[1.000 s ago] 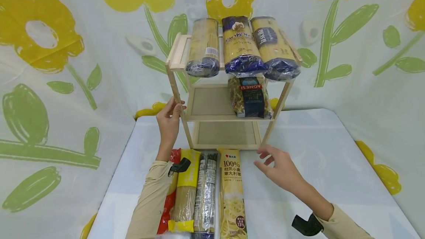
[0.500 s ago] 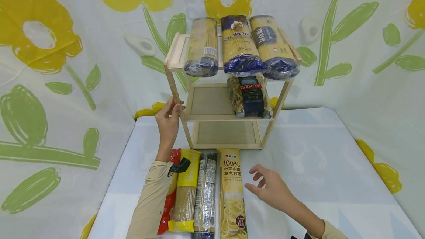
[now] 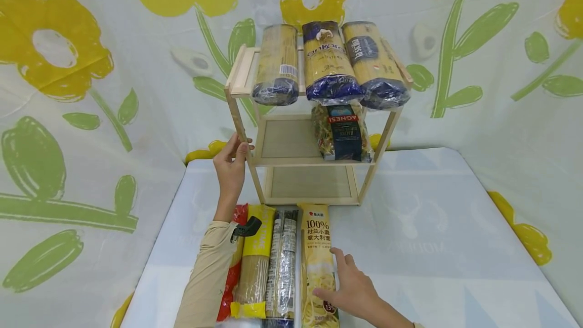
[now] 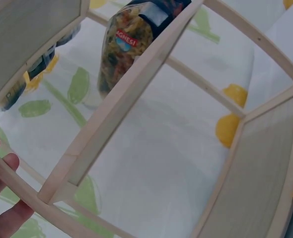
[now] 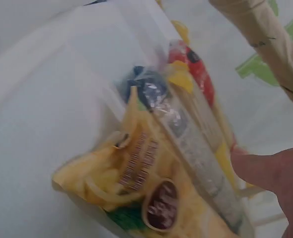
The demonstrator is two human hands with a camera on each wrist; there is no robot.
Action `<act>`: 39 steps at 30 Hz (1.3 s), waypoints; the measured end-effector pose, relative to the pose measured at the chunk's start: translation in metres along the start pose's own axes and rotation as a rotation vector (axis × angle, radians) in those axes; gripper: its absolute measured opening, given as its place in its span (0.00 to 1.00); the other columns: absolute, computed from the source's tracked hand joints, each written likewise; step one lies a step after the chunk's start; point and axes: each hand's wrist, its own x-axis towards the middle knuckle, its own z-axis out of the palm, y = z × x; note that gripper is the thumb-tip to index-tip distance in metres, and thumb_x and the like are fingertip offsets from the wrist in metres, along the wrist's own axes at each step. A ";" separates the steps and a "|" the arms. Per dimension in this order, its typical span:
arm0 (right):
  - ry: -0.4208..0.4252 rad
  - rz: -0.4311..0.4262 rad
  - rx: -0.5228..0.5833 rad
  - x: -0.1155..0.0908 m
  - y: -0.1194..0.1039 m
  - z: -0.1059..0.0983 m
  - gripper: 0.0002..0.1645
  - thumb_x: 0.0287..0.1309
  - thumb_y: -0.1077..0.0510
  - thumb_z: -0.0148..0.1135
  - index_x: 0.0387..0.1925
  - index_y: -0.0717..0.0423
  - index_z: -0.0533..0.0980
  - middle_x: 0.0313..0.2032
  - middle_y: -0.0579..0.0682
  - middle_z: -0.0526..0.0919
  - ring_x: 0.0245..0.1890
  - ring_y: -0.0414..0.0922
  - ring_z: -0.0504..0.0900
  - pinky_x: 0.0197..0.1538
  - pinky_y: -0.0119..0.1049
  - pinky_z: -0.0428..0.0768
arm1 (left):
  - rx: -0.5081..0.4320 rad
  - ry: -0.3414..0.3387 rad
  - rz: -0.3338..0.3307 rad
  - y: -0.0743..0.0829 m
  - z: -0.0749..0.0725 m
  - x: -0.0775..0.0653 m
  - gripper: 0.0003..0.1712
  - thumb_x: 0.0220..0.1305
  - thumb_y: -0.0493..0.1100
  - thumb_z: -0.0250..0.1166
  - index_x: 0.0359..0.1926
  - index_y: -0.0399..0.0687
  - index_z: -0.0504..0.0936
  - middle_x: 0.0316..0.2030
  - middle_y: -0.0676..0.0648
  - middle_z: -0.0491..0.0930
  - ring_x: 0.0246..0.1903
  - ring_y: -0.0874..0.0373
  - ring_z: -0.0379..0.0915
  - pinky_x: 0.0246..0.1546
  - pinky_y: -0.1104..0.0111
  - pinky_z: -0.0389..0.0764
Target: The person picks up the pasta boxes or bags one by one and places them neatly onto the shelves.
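In the head view my left hand [image 3: 231, 162] holds the left front post of a three-tier wooden shelf [image 3: 314, 164], fingers around it. The left wrist view shows the fingers [image 4: 18, 218] on the same post. My right hand [image 3: 355, 287] reaches over the right edge of a yellow noodle packet [image 3: 317, 252] lying on the table, with thumb and index finger spread apart. In the right wrist view the thumb [image 5: 265, 171] appears above the packets; whether it touches is unclear. Beside that packet lie a silvery clear pasta packet [image 3: 281, 267], a yellow spaghetti packet [image 3: 255, 272] and a red packet [image 3: 227, 292].
On the shelf's top tier lie three spaghetti packets, including a blue and yellow one [image 3: 330, 59]. A bag of mixed-colour pasta [image 3: 344, 133] stands at the right of the middle tier. A flower-print cloth [image 3: 150, 65] hangs behind the pale table [image 3: 437, 227].
My right hand has moved down and left from beside the shelf's right foot to over the yellow noodle packet. The left hand stays on the post.
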 end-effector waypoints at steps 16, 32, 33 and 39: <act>0.091 -0.009 0.098 0.018 0.011 0.051 0.56 0.39 0.51 0.78 0.66 0.54 0.55 0.44 0.64 0.64 0.16 0.44 0.67 0.17 0.35 0.69 | -0.007 0.014 0.007 0.000 -0.001 -0.001 0.21 0.64 0.27 0.56 0.58 0.28 0.72 0.37 0.28 0.80 0.34 0.33 0.75 0.31 0.71 0.77; 0.127 -0.099 0.185 0.023 0.015 0.040 0.48 0.35 0.66 0.76 0.61 0.51 0.64 0.45 0.58 0.76 0.42 0.56 0.76 0.39 0.51 0.78 | -0.013 0.019 0.010 -0.002 -0.001 0.000 0.20 0.64 0.28 0.57 0.57 0.28 0.74 0.37 0.29 0.81 0.35 0.37 0.77 0.31 0.71 0.78; 0.136 -0.107 0.197 0.023 0.016 0.040 0.47 0.35 0.67 0.76 0.60 0.52 0.65 0.48 0.59 0.76 0.45 0.58 0.76 0.42 0.54 0.77 | -0.014 0.017 0.011 -0.003 -0.001 0.000 0.20 0.65 0.28 0.57 0.57 0.29 0.73 0.37 0.29 0.81 0.35 0.37 0.77 0.31 0.71 0.78; 0.183 -0.146 0.249 0.020 0.018 0.037 0.43 0.36 0.69 0.74 0.58 0.54 0.67 0.57 0.60 0.74 0.56 0.63 0.71 0.53 0.60 0.71 | -0.019 0.013 0.019 -0.002 0.001 0.000 0.20 0.64 0.27 0.56 0.57 0.28 0.73 0.37 0.29 0.81 0.34 0.35 0.76 0.31 0.71 0.78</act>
